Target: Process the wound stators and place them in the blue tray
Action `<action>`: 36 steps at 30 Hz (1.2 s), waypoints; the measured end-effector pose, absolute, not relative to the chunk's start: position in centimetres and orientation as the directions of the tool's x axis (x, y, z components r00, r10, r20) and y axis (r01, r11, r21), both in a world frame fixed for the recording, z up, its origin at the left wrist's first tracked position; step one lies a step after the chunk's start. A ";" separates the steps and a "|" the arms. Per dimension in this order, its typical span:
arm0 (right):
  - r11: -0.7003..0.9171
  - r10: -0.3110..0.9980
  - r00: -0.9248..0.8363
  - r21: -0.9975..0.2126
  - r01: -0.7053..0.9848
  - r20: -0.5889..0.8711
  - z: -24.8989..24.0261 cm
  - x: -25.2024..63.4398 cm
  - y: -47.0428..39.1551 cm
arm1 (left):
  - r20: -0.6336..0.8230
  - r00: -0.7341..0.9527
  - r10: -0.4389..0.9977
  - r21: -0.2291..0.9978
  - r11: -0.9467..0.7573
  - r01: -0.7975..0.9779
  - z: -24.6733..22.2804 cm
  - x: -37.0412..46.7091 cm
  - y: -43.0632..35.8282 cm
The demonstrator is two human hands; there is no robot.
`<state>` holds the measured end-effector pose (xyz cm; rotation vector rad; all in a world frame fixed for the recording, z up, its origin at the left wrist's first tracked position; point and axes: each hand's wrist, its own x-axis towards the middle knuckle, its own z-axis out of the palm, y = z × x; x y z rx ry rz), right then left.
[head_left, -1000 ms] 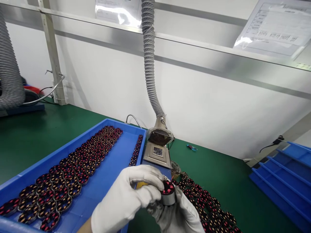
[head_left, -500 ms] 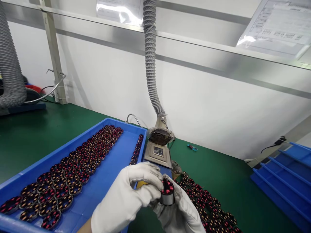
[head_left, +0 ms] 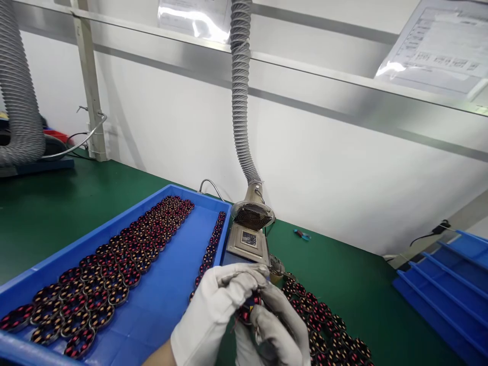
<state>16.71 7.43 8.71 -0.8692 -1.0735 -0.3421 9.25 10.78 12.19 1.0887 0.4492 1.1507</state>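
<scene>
Ring-shaped part with red-and-black windings (head_left: pixel 248 308) — held between two white-gloved hands.
The left hand (head_left: pixel 224 300) and right hand (head_left: pixel 280 323) were both clamped on it, in front of the square metal plate (head_left: pixel 249 241) — between the long blue plastic tray (head_left: pixel 163 274) and the loose ring pile (head_left: pixel 328 325).

Both hands (head_left: pixel 244 315) wear white fabric gloves, with dark grey smudges on the fingers.
</scene>
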 end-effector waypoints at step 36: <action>0.672 0.275 0.253 -0.374 0.639 0.928 8.0 18.0 6.9 | 0.086 0.475 0.876 0.944 0.081 -0.321 15.2 7.6 10.1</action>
